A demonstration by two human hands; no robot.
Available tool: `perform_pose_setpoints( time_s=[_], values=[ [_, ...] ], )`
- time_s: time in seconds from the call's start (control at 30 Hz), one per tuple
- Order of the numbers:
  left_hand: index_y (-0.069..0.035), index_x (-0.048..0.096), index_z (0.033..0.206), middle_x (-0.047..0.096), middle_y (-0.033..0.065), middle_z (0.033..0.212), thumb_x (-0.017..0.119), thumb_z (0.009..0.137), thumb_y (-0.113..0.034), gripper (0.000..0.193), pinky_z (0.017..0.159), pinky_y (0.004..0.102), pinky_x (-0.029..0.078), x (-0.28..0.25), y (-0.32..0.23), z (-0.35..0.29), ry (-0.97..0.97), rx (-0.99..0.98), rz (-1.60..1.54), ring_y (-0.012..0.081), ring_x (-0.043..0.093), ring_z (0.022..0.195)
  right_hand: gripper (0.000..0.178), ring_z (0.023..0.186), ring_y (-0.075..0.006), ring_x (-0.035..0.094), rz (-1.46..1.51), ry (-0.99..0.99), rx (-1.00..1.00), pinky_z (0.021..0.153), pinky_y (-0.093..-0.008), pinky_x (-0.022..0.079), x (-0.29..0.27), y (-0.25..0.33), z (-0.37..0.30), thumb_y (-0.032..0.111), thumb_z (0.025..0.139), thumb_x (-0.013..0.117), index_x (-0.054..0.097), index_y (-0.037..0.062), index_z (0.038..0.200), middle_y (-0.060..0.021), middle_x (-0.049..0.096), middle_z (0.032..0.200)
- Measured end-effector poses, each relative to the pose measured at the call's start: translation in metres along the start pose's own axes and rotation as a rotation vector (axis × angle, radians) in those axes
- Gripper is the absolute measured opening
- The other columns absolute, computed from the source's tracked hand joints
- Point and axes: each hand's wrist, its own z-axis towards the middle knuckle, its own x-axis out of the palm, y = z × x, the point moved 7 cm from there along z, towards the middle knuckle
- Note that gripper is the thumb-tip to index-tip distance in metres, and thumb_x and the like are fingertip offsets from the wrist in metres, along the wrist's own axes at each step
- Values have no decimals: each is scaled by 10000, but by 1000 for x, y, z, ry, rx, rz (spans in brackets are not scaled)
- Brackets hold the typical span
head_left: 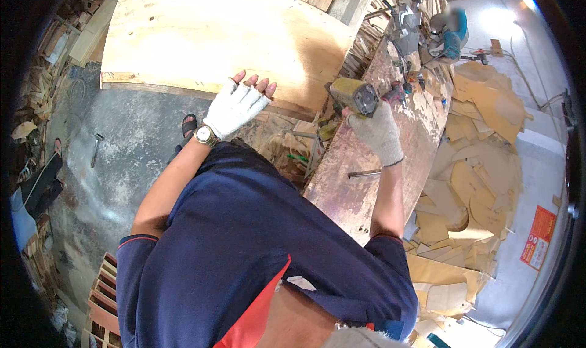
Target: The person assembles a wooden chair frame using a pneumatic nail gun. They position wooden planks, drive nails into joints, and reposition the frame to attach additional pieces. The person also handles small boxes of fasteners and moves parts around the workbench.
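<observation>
My left hand (237, 107), in a white fingerless glove with a watch at the wrist, lies with fingers spread on the near edge of a pale plywood panel (226, 27). My right hand (377, 131), also gloved, is wrapped round a worn yellow and grey pneumatic nail gun (357, 96). The nail gun is at the panel's right corner, above the workbench (348, 201); its nose is hard to make out. Below my right wrist a metal bar (364, 173), perhaps a tool handle, lies on the bench, partly hidden by my forearm.
A hammer (96, 149) rests on the concrete floor at left, near another person's dark-clothed leg (46, 180). Cut yellowish sheets (476, 183) are heaped right of the bench. A teal power tool (453, 39) sits at its far end. Slatted wood (105, 299) stands lower left.
</observation>
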Motion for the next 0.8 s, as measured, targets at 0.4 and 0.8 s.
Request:
perform_pose_setpoints(
  time_s=[0.4, 0.8],
  values=[
    [-175, 554, 1483, 571, 34, 1464, 639, 903, -173, 587, 1147, 507, 447, -3, 2, 2, 28, -25, -69, 233, 567, 1307, 372, 946, -321, 756, 133, -120, -65, 799, -411, 570, 18, -3, -30, 233, 889, 795, 720, 18, 1184, -193, 771, 1021],
    [-173, 596, 1443, 627, 27, 1393, 668, 878, -153, 569, 1109, 483, 480, -12, 2, 6, -31, -22, -74, 219, 636, 1205, 350, 971, -336, 750, 113, -155, -89, 807, -410, 572, 38, -4, -55, 232, 898, 775, 727, 38, 1186, -185, 769, 1015]
  ],
)
